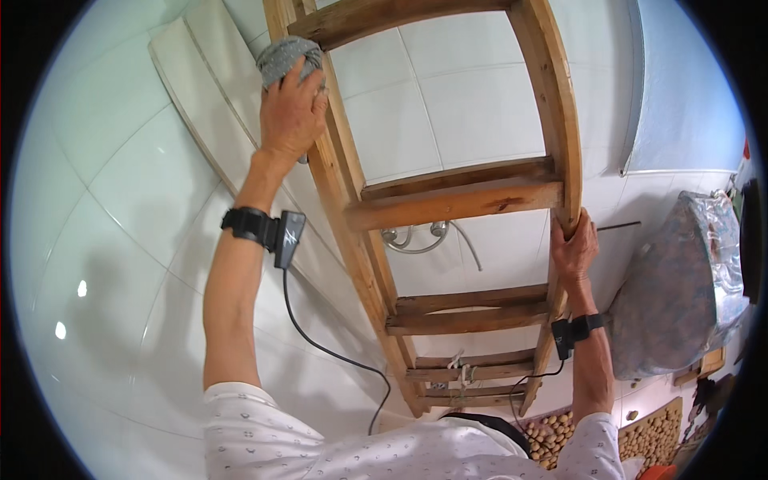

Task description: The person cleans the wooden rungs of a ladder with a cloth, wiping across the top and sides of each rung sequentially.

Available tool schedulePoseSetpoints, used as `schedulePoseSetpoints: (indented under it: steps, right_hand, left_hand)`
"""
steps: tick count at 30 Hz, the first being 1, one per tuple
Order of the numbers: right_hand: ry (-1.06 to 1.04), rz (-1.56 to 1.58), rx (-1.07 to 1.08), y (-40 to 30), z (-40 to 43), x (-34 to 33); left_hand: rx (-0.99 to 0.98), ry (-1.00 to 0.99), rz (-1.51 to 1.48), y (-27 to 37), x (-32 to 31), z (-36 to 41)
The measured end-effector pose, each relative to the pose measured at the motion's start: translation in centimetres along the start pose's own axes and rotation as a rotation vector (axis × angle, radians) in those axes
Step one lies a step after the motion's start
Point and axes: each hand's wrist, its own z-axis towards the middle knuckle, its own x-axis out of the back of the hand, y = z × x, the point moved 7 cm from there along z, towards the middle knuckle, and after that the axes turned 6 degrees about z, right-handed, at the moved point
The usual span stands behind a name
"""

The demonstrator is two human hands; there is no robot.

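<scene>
A wooden stepladder (456,201) stands upright before me against a white tiled wall. My left hand (294,111) is raised beside its upper left rail and grips a bunched grey patterned cloth (282,57). The cloth lies close to the rail below an upper rung; whether it presses on the wood or the wall panel behind, I cannot tell. Lower down, my right hand (575,249) is wrapped around the ladder's right rail (561,120). Both wrists wear black straps with small cabled devices. White cord (462,372) is tied around a lower rung.
Left of the ladder, a long pale panel (198,90) leans along the tiled wall. A shower mixer tap (414,237) shows behind the rungs. To the right stands a large patterned, covered object (666,294). Several round brown items (648,444) are spread on the floor at lower right.
</scene>
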Motion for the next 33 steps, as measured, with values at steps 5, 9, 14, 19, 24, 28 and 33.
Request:
schedulePoseSetpoints:
  steps: [5, 9, 14, 19, 24, 28, 33]
  right_hand:
    - [0.022, -0.047, 0.004, 0.6, 0.1, 0.5]
    - [0.050, -0.041, 0.028, -0.3, 0.4, 1.0]
    - [0.045, -0.001, 0.018, -0.1, 0.3, 0.5]
    - [0.084, -0.023, 0.032, 0.2, 0.2, 0.8]
    - [0.073, -0.010, 0.041, -0.4, 0.0, 0.7]
    - [0.033, -0.040, -0.003, -0.2, 0.3, 1.0]
    - [0.063, -0.048, 0.024, 0.1, 0.3, 1.1]
  left_hand:
    - [0.062, -0.109, -0.138, 4.9, 0.0, -7.4]
    - [0.053, -0.091, -0.260, 9.6, 2.4, -14.9]
    - [-0.022, -0.215, -0.258, 6.9, 1.4, -11.2]
    - [-0.202, -0.217, 0.017, 4.5, -0.7, -0.4]
    - [-0.366, -0.526, 0.345, 3.2, -5.7, 4.6]
    - [-0.380, -0.657, 0.407, 6.1, -7.9, 2.0]
    - [-0.338, -0.870, -0.053, 11.8, -10.1, -8.0]
